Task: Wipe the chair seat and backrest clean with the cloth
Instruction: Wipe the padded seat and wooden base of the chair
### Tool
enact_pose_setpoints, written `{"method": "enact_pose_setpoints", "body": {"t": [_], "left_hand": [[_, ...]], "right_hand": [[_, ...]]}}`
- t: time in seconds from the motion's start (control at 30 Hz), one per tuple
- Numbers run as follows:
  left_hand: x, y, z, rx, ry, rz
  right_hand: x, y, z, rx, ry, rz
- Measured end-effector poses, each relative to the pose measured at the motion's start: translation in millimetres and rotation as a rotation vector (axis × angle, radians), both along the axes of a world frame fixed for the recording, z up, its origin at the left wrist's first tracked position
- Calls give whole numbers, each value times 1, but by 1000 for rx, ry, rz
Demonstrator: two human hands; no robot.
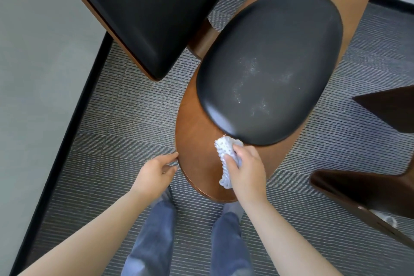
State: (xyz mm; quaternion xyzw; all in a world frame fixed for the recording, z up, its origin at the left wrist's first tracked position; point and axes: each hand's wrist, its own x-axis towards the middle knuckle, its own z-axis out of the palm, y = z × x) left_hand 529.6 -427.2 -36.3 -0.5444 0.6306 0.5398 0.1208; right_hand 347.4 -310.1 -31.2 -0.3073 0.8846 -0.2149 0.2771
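A: Cloth position?

B: White knobbly cloth (225, 152), bunched in the right hand (246, 168), fingers and thumb curled round it. It's pressed on the brown wooden seat shell (197, 141), touching the 6 o'clock edge of the black oval seat cushion (268, 63).

A: Left hand?

B: Left hand (154, 170) sits at the shell's rim, 9 o'clock of the cloth. Fingers loosely bent, index tip on the wood, holding nothing.

A: Dirt?

B: Pale dusty specks (257, 87) on the cushion, 1 o'clock from the cloth. Black padded backrest (139, 6) at 11 o'clock; can't tell if it's clean.

A: Advice?

B: Likely best to flatten the cloth for wider contact. Steady the rim with the left hand and pull overlapping strokes toward 6 o'clock. Refold to a fresh face before the specks, or they smear.
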Motion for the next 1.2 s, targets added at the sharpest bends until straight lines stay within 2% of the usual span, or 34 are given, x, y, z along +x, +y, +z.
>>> {"method": "enact_pose_setpoints", "body": {"t": [0.2,0.4,0.63,0.8,0.97,1.2], "left_hand": [[10,2,-9,97,98,94],[11,4,-10,127,144,134],[6,7,-12,141,141,197],[-1,7,-8,130,113,220],[-17,12,-6,36,82,278],[-24,16,-9,108,45,423]], "right_hand": [[30,-55,-39,-44,-107,201],[41,-68,-60,-28,-145,386],[32,-51,-64,60,11,345],[29,-47,-63,65,30,344],[23,-39,-62,82,54,328],[5,-18,-60,145,99,304]]}}
